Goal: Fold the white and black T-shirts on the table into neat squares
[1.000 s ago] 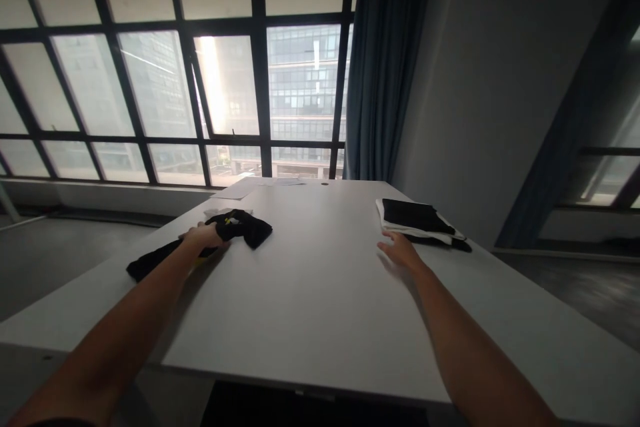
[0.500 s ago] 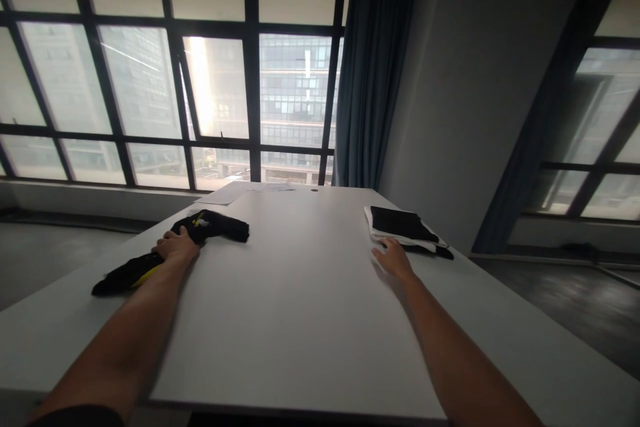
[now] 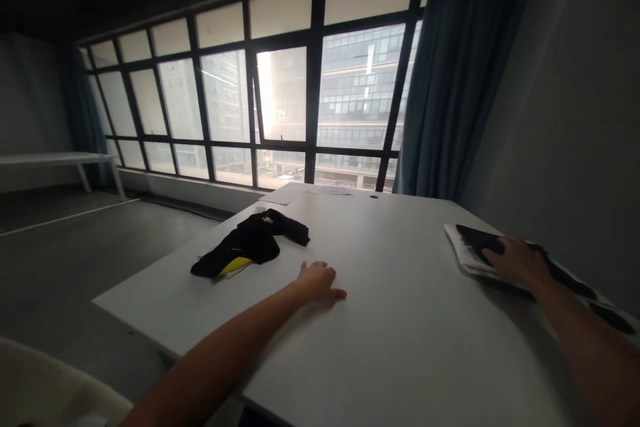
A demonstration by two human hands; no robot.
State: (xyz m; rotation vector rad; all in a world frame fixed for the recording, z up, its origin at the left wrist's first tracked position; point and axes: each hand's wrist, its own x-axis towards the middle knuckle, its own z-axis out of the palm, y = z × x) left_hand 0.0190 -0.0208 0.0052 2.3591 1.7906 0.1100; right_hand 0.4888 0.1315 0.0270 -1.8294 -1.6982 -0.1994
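Note:
A folded stack of black and white cloth (image 3: 463,252) lies near the table's right edge. My right hand (image 3: 517,260) rests on top of it, thumb apart from the fingers and lying on the black layer. Over the bare middle of the table, my left hand (image 3: 319,282) is open, with its thumb out to the side and nothing held. Beyond it to the left lies a crumpled black garment (image 3: 255,238) with yellow parts, untouched by either hand.
The white table (image 3: 390,347) carries papers (image 3: 285,195) at its far left corner. Behind it are windows and a blue curtain (image 3: 445,93). A second white table (image 3: 60,158) stands far left, and a pale rounded object (image 3: 55,387) is at bottom left.
The view has turned left. My left hand has let go of the black garment and moved right and nearer. My right hand has gone from beside the folded stack onto it.

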